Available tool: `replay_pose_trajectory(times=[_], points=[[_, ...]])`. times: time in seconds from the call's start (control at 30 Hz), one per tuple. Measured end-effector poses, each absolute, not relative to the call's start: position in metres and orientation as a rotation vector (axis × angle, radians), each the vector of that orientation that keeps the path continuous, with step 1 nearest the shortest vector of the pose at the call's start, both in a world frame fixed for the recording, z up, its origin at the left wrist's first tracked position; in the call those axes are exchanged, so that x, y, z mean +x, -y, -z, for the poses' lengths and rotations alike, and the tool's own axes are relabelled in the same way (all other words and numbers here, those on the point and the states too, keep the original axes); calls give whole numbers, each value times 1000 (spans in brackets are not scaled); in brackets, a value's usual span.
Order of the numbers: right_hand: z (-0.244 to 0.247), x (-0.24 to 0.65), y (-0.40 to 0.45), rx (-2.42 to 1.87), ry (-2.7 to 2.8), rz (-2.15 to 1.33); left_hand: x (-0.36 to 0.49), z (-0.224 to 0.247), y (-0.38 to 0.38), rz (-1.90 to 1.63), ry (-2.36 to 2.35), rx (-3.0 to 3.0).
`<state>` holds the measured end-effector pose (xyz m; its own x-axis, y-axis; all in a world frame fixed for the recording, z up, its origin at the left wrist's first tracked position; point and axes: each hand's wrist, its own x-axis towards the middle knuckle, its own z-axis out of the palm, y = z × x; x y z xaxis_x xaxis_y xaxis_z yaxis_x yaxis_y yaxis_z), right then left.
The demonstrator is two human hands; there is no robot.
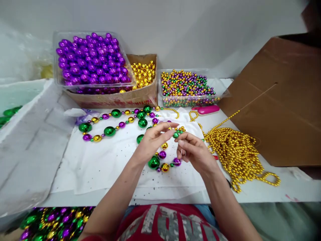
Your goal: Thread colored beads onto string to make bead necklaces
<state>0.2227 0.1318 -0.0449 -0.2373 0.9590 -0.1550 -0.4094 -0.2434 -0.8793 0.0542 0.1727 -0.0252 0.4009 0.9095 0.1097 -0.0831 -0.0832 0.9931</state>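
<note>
My left hand (155,138) pinches a thin pale string, thumb and fingers near one another. Close on its right, my right hand (192,149) has bent fingers at the same string, part of which hangs in a loop below them. Small green and gold beads (178,132) sit between my fingertips. Beneath my hands, a strand of large beads with a green ball (153,162) and a gold ball (165,167) curves on the white cloth (107,167). Another length of purple, gold and green beads (109,131) lies to the left.
Purple beads fill a clear tray (56,63) on a cardboard box (105,100) of gold beads. A clear box (192,100) holds small mixed beads. Gold bead strands (235,154) and a pink tool (208,109) lie right, beside a large carton (276,100).
</note>
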Motion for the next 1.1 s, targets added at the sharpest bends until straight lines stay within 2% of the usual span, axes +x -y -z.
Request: replay_pose_trajectory(times=[0.17, 0.33, 0.47, 0.67, 0.8, 1.0, 1.1], points=[[16, 233, -129, -931, 1088, -1626, 72, 7, -177, -1106, -612, 1394], [16, 238, -124, -896, 1114, -1668, 69, 11, -177, -1106, -595, 1376], [18, 249, -116, -848, 951, -1621, 61, 45, -178, -982, -697, 1350], [-6, 277, -119, -885, 844, -1289, 57, 117, -168, -610, -929, 1722], [-14, 290, -124, -901, 824, -1161, 62, 150, -156, -544, -974, 1816], [11, 296, -123, -985, 816, -1010, 52, 162, -143, -588, -1090, 1851], [35, 291, -117, -1034, 753, -1120, 41, 155, -144, -606, -1137, 1755]])
